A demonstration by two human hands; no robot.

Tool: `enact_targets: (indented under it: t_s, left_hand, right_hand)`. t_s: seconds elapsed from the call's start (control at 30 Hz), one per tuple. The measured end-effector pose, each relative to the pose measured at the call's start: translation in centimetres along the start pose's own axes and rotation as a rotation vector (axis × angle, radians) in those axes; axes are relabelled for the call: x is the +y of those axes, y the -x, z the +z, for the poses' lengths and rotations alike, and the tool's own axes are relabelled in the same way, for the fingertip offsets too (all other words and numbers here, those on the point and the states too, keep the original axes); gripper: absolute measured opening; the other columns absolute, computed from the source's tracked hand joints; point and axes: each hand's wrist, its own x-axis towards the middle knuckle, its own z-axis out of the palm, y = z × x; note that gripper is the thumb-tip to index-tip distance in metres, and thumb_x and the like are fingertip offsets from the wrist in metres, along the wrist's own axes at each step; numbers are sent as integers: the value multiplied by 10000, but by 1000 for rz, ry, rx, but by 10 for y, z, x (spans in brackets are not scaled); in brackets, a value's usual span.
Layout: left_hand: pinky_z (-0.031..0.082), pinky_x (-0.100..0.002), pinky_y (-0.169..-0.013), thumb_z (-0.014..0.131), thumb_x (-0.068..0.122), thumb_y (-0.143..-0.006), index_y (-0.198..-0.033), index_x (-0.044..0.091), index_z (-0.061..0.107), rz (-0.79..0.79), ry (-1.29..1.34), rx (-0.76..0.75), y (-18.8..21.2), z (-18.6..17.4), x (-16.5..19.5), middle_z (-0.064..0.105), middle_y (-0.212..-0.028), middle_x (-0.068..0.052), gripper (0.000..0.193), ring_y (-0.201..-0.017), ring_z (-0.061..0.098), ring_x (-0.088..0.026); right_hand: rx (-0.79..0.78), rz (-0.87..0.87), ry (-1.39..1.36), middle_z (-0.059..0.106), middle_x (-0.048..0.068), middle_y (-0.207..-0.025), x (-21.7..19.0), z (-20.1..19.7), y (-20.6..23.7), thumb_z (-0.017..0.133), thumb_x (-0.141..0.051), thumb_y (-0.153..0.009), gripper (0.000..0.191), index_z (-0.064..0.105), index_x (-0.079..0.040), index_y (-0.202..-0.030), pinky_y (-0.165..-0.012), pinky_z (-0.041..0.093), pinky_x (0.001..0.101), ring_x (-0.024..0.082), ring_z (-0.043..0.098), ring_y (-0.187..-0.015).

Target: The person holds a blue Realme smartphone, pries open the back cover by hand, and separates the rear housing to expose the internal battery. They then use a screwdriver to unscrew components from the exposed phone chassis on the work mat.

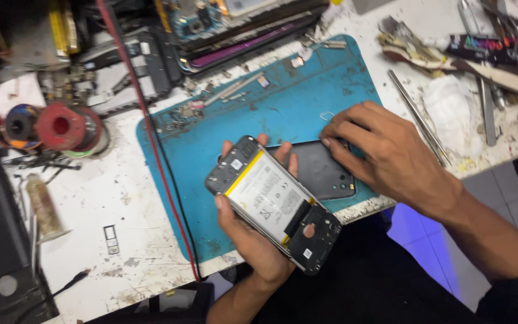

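While left hand grips opened phone | right fingers on back cover

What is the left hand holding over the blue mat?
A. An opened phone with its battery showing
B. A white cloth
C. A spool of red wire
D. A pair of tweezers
A: the left hand grips the opened phone, battery facing up, above the blue mat.

We see a white, stained workbench. On it lies a blue work mat with small parts scattered on its upper edge, and a black back cover rests on the mat. Beside the mat lie red solder spools, metal tweezers, a small card tray and a red cable.
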Motion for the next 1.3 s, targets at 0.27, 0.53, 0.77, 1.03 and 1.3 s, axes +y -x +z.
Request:
enact_targets:
  t_s: [0.27, 0.53, 0.77, 1.03, 1.3]
  left_hand:
    - [289, -576, -1285, 220, 549, -1046, -1648, 148, 202, 38, 35, -55, -4, -2, -1, 373, -1605, -211, 723, -1423, 472, -401]
    - [277, -628, -1306, 283, 600, -1078, -1664, 171, 248, 123, 232, -99, 7, -9, 24, 401, -1582, -206, 727, -1382, 494, -399]
    - [317, -662, -1286, 299, 564, -1110, -1685, 219, 293, 325, 191, -14, 25, -42, 78, 426, -1578, -184, 671, -1349, 531, -373]
    - [322, -594, -1291, 295, 531, -1118, -1676, 233, 318, 477, 163, 167, 55, -87, 129, 458, -1556, -124, 633, -1326, 581, -307]
    - [311, -562, -1278, 302, 538, -1102, -1689, 214, 342, 544, 147, 299, 68, -112, 135, 455, -1547, -100, 671, -1289, 549, -260]
  right_hand:
    - [-27, 93, -108, 714, 99, -1079, -4, -8, -1, 740, -150, -895, 268, 712, -44, -1140, -796, 588, 354, 237, 702, -965]
    - [-197, -69, -81, 598, 194, -1354, 13, -19, 22, 791, -531, -692, 911, 538, -37, -1414, -908, 583, 411, 332, 637, -1186]
    - [-267, -185, 92, 552, 201, -1384, 10, -11, 26, 759, -642, -701, 989, 500, -32, -1435, -1029, 524, 481, 364, 535, -1299]
    - [-357, -222, 228, 563, 190, -1367, 10, -11, 16, 750, -657, -715, 996, 500, -31, -1448, -1037, 520, 480, 361, 548, -1290]
    - [-416, -163, 298, 558, 191, -1403, 4, -13, 11, 772, -681, -633, 1067, 494, -66, -1460, -1004, 541, 472, 361, 549, -1290]
